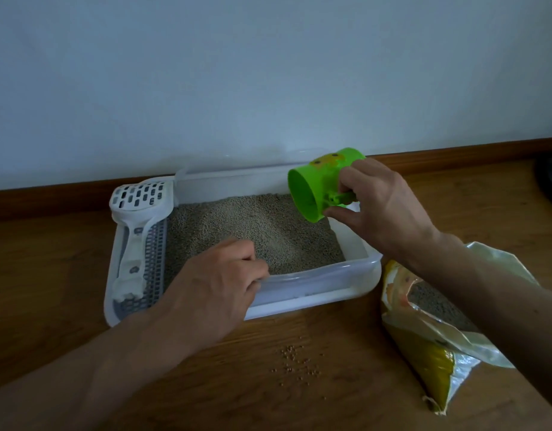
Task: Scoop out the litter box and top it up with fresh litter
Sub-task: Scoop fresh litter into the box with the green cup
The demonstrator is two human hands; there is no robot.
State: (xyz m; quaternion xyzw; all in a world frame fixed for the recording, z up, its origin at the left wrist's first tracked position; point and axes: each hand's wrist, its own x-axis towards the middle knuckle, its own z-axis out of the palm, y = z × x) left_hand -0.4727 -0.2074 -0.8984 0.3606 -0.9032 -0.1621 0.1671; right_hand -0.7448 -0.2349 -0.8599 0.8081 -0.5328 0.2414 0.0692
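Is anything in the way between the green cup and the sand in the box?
Nothing visible is. The right hand holds the green cup tipped over the litter box, mouth facing the litter, with only air between. The left hand grips the near rim, off to the side of the cup.

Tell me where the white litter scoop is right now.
In the head view, the white litter scoop lies along the left end of the litter box, on its grey grate, just left of the left hand.
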